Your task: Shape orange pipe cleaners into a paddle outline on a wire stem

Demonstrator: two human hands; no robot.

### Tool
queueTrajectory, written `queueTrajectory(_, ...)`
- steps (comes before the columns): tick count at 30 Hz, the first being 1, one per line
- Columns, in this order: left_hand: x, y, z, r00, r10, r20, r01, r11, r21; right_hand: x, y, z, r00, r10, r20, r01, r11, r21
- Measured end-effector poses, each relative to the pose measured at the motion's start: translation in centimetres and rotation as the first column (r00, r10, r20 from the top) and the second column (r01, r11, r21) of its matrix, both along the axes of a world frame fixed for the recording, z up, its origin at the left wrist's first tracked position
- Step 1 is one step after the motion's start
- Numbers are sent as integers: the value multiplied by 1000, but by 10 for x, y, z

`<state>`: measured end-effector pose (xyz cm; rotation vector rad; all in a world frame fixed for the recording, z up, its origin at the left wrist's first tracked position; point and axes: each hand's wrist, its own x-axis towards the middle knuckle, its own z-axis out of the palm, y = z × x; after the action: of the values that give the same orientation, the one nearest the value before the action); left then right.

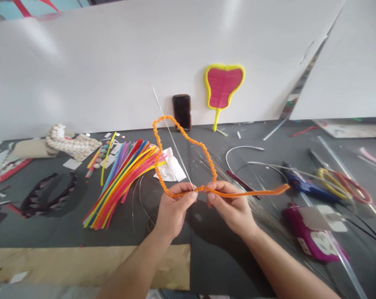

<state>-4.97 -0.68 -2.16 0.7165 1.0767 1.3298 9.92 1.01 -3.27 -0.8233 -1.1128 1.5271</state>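
A loop of twisted orange pipe cleaner stands upright above the table, its bottom pinched between both hands. My left hand is closed on the loop's lower edge, thumb on top. From there a thin straight wire slants up and left through the loop. Beside it, my right hand grips the orange strand where the coil ends, thumb and finger pressed together. A straight orange tail sticks out past that hand to the right. The fingertips of the two hands are close together.
Left lie a bundle of coloured pipe cleaners, crumpled white paper and a dark headband. A phone and a yellow-edged pink fan shape lean on the white wall. Right are loose wires, a blue glue gun, scissors and a purple power strip.
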Motion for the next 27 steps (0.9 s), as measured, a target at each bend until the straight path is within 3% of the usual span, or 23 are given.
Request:
queueTrajectory(4,1,3,0,998,12,65,-9,999,-40,1,0,0,985,-106,139,84,984,155)
queueTrajectory(9,0,0,-2,996,-24,-81,22,999,-26,2,1,-4,918,-309,250,205,907,369)
queueTrajectory(13,0,-1,-2,982,-60,-180,59,998,-11,3,3,-3,886,-375,273,237,871,429)
queueTrajectory(17,0,-2,1,967,-95,-237,93,995,-20,1,2,-3,925,-316,211,235,912,337)
queueTrajectory(22,0,-4,5,948,-126,-291,123,992,-30,-2,3,2,972,-230,-41,231,973,30)
queueTrajectory(27,3,-6,7,899,-82,-430,143,983,111,3,9,4,979,-40,-200,-9,972,-237)
